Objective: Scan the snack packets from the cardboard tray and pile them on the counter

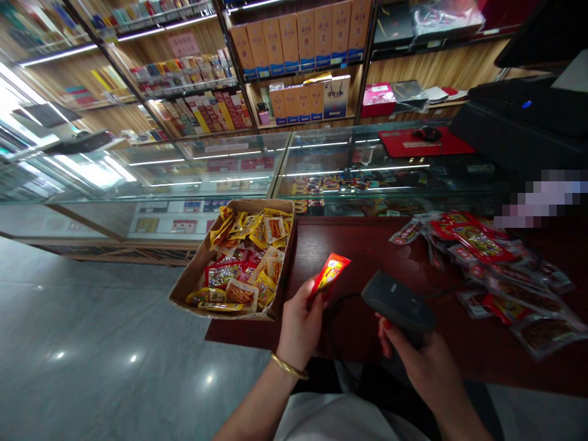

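My left hand is closed around the lower end of a narrow red and yellow snack packet, whose printed face points up. To its right, my right hand grips a dark grey barcode scanner by the handle; the scanner's head is turned toward the packet, with a gap between them. A cable runs on the table near the scanner. Left of my left hand stands an open cardboard box holding many small yellow, red and clear snack packets.
Several snack packets lie piled on the dark red table at the right. A glass display counter runs behind it, bearing a red mat with a mouse. Black equipment stands at the right; stocked shelves line the back.
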### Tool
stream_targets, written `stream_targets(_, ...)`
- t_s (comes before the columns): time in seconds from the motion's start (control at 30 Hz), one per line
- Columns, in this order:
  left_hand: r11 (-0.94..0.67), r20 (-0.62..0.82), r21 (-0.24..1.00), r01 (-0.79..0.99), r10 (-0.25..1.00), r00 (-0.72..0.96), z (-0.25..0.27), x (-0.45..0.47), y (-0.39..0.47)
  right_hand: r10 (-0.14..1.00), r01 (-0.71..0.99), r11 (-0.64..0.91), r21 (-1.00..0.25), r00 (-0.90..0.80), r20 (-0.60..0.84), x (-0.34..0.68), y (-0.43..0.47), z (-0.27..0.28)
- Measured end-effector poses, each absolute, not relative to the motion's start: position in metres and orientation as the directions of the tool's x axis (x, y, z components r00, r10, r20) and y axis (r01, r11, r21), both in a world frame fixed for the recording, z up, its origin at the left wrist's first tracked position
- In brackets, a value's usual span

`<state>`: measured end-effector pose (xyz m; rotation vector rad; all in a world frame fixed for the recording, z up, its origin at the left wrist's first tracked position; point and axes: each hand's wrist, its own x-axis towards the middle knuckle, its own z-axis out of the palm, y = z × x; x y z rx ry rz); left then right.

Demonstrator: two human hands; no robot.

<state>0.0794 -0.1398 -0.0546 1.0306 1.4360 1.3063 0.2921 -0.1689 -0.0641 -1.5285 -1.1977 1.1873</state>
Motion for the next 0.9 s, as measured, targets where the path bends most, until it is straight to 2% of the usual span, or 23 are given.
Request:
stream_targets(0.2, 0.106, -0.105, 0.994, -0.007, 0.965, -0.242, -0.053, 0.08, -0.138, 0.973, 0.168, -0.218, -0.961, 0.118, -0.2, 0.292, -0.169, -0.064)
stream_targets(0.37, 0.194, -0.237, 0.956, -0.22, 0.954, -0.187, -0.057, 0.089, -0.129, 0.972, 0.097, -0.21, -0.973, 0.127, -0.197, 0.298, -0.174, -0.065)
stream_targets(0.5, 0.305, -0.335, 0.886, -0.348, 0.942, -0.027, -0.065, 0.116, -0.109, 0.966, 0.078, -0.188, -0.979, 0.192, -0.17, 0.309, -0.181, -0.069)
stream_targets(0.7, 0.444, -0.317, 0.771, -0.457, 0.89, 0.329, -0.045, 0.214, -0.037, 0.936, 0.057, -0.189, -0.98, 0.313, -0.162, 0.337, -0.191, -0.079)
stream_targets(0.8, 0.566, -0.323, 0.741, -0.36, 0.772, 0.548, -0.028, 0.259, 0.003, 0.944, 0.077, -0.184, -0.98, 0.291, -0.154, 0.35, -0.193, -0.078)
stream_targets(0.9, 0.551, -0.372, 0.786, -0.278, 0.783, 0.499, -0.023, 0.268, 0.011, 0.953, 0.111, -0.166, -0.98, 0.274, -0.13, 0.354, -0.193, -0.074)
